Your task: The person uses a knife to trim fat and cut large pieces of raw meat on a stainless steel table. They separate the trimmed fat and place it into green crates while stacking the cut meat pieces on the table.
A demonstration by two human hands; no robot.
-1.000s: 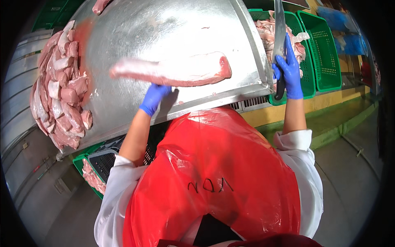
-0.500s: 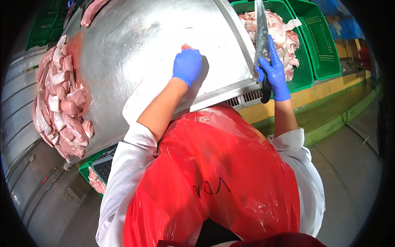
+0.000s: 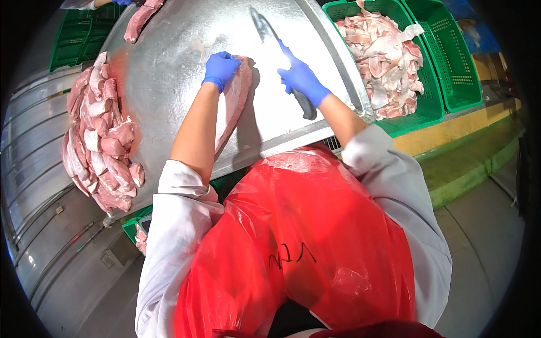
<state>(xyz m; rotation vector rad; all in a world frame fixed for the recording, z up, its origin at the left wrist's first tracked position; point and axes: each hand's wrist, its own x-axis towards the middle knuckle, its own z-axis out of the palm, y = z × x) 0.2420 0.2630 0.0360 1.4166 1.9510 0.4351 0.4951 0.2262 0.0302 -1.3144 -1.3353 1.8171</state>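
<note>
My left hand (image 3: 222,69), in a blue glove, is closed on the upper end of a long strip of raw meat (image 3: 236,98). The strip lies lengthwise on the steel table (image 3: 169,73), its lower part running beside my forearm toward the near edge. To the right, my right hand (image 3: 305,82), also gloved in blue, grips the black handle of a knife (image 3: 265,28). One finger is stretched along the blade's base, and the blade points up and left, away from me, apart from the meat.
Cut meat pieces (image 3: 101,141) are heaped along the table's left edge. At right stand a green crate (image 3: 420,115) of pale trimmings (image 3: 383,62) and another green crate (image 3: 451,62). Another meat strip (image 3: 141,21) lies at the far left, near another person's gloved hand (image 3: 122,2).
My right hand has swung the knife left, from beside the trimmings crate to over the table. My left hand has shifted left, and the meat strip now shows more fully, turned more upright.
</note>
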